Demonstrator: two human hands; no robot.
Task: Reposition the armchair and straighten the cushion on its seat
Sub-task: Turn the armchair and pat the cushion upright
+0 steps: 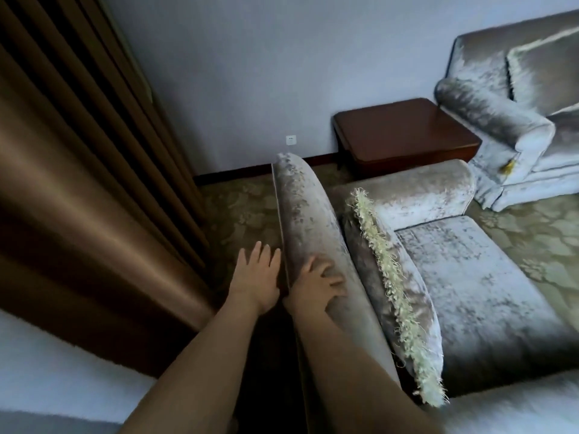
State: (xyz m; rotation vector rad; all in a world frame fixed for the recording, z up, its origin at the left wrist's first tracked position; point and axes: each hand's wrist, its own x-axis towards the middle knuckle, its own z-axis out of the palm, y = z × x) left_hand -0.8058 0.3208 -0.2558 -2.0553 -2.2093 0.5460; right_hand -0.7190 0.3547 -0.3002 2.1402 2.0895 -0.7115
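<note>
A grey velvet armchair [488, 286] stands in front of me, seen from behind its backrest. A matching cushion [404, 292] with a pale fringe leans upright against the inside of the backrest, along the rear of the seat. My right hand [316, 285] lies flat on the rounded top of the backrest, fingers spread, not clasping it. My left hand [257, 277] hovers open just behind the backrest's rear edge, fingers apart, holding nothing.
Brown curtains [78, 183] hang close on the left. A dark wooden side table [404, 133] stands against the wall beyond the armchair, with a second grey sofa [507, 120] to its right. A wall socket [290, 140] sits low on the wall. Patterned carpet [241, 214] covers the floor.
</note>
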